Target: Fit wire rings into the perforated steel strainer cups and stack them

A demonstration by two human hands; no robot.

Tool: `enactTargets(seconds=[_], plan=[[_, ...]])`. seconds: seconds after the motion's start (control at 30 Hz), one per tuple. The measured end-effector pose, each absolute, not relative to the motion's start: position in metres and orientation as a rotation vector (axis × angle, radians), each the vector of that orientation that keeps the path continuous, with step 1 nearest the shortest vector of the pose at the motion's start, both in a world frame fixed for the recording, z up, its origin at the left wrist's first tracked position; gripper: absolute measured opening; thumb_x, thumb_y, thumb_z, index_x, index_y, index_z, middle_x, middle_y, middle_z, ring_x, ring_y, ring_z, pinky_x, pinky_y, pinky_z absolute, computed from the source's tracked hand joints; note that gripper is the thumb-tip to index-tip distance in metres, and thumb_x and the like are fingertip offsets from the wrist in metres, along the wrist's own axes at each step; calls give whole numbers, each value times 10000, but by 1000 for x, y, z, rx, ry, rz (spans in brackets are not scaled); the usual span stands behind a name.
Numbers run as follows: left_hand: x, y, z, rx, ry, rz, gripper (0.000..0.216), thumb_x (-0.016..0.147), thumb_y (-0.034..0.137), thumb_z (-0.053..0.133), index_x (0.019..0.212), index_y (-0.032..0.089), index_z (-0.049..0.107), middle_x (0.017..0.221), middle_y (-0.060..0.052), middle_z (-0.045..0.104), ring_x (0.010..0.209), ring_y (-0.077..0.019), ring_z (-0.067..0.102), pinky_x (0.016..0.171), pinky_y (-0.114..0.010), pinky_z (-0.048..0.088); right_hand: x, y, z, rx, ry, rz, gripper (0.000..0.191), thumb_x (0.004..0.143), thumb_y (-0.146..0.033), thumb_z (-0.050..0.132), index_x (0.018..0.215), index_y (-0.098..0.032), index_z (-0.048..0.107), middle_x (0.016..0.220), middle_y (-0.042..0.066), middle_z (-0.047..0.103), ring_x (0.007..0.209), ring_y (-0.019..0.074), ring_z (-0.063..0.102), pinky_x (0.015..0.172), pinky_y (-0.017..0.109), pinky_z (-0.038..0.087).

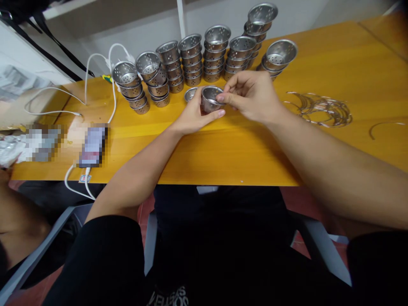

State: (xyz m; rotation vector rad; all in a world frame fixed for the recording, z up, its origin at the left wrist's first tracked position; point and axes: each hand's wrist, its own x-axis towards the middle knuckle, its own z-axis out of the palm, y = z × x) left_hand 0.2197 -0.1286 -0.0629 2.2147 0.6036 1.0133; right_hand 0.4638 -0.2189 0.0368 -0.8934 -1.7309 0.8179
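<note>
A small perforated metal cup is held over the table, tilted a little with its mouth facing me. My left hand wraps round it from the left, thumb along its near side. At the cup's right rim, my right hand pinches with thumb and forefinger; whether something thin sits between those fingertips cannot be made out. Just behind my left fingers, another metal cup shows only in part. Curved metal wires lie in a loose heap to the right of my right forearm.
Stacks of perforated cups line the back of the wooden table. One single wire lies far right. On the left are a phone with white cables and plastic bags. Another person's arm is at lower left.
</note>
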Motion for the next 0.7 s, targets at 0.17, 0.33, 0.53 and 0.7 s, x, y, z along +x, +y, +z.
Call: enactTargets(seconds=[0.17,0.33,0.53,0.7], plan=[[218,-133,-57,2246,585,1015,1106,976,1088,751,1643,253,464,1585,-111,638,1573,-348,734,1434,-618,549,465,-216,34,-816,-1752,800,789,775,-1037,1072,868,-318,760,744,43,639,694,245,609,601,450,566],[217,-141,-50,2307,598,1015,1006,1051,1052,685,1666,293,442,1611,-99,640,1605,-349,744,1433,-587,578,465,-215,32,-805,-1739,815,808,762,-1035,1083,886,-301,769,780,44,675,721,243,621,643,452,603],[217,-144,-48,2321,639,1001,989,1078,1046,644,1694,306,418,1632,-100,640,1616,-345,760,1414,-562,617,467,-214,30,-856,-1740,821,708,800,-947,1120,915,-343,769,830,63,731,796,308,708,657,498,644],[215,-147,-45,2350,690,965,994,1091,1032,640,1729,305,411,1644,-106,651,1637,-357,760,1428,-579,615,467,-212,29,-857,-1755,823,736,797,-979,1094,928,-347,742,801,56,702,788,313,704,663,506,641]])
